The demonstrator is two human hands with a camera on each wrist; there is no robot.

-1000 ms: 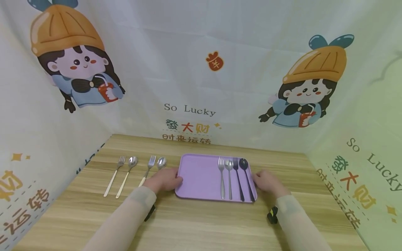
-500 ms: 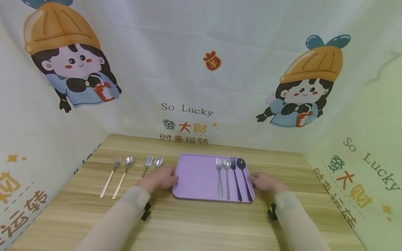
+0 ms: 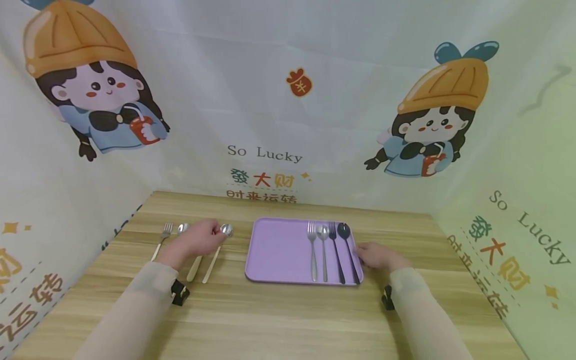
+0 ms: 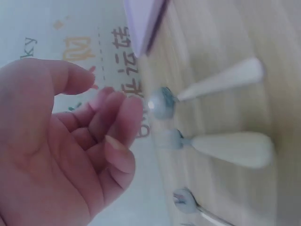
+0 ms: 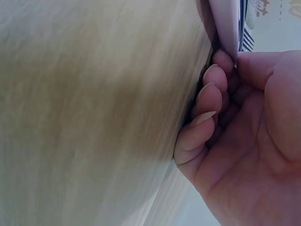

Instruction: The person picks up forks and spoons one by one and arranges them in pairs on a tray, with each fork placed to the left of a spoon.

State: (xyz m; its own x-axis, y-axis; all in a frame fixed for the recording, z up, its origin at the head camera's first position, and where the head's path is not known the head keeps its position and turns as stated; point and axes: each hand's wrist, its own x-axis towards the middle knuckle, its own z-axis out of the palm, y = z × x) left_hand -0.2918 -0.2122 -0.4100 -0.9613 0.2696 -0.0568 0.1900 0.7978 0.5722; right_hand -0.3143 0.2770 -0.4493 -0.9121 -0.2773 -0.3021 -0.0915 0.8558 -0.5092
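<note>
My left hand (image 3: 200,239) is held above the cutlery left of the tray, its fingers loosely curled and holding nothing, as the left wrist view shows. Nearest to it are a spoon (image 3: 226,230) with a pale handle and a fork, whose cream handle (image 3: 194,269) shows while the hand hides its head. My right hand (image 3: 378,256) pinches the right edge of a purple tray (image 3: 279,250), thumb on top and fingers under the rim (image 5: 225,28). A silver fork (image 3: 312,245), a silver spoon (image 3: 323,250), a black fork (image 3: 333,232) and a black spoon (image 3: 344,230) lie on the tray's right half.
Further left on the wooden table (image 3: 279,320) lie another fork (image 3: 167,230) and another spoon (image 3: 183,228), partly behind the left hand and wrist. A printed cloth (image 3: 337,125) hangs along the table's back and sides.
My left hand has let go of the tray's left edge and moved left over the cutlery. My right hand stays at the tray's right edge. The view has shifted slightly.
</note>
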